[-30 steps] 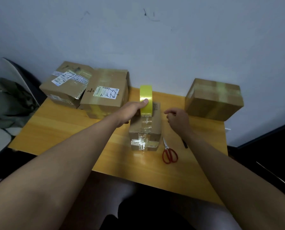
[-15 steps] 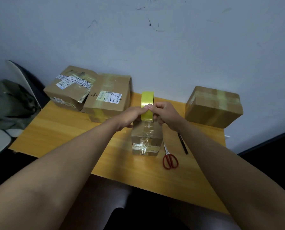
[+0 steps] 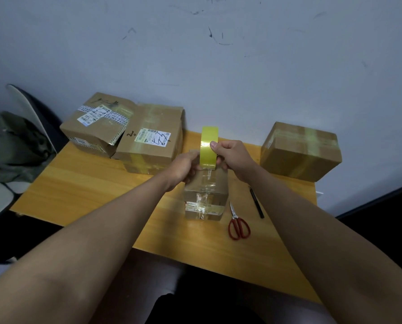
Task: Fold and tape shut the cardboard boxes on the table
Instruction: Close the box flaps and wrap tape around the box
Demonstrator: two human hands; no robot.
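I count four cardboard boxes on the table (image 3: 78,183): a small box (image 3: 206,195) in the middle, two boxes at the back left, one with striped tape (image 3: 97,127) and one with a white label (image 3: 152,143), and one box (image 3: 300,150) at the right. There is one roll of yellow tape (image 3: 209,148), one pair of red scissors (image 3: 238,224), one black pen (image 3: 256,202), and two hands.

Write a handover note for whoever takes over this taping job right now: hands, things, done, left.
Left hand grips the yellow tape roll, upright on the small box.
Right hand pinches the roll's outer face, thumb on top.
Small box at table centre, already taped on its near face.
Red scissors and black pen lie right of it.
Three boxes at the back look taped.
Left: probably another strip, then cut.
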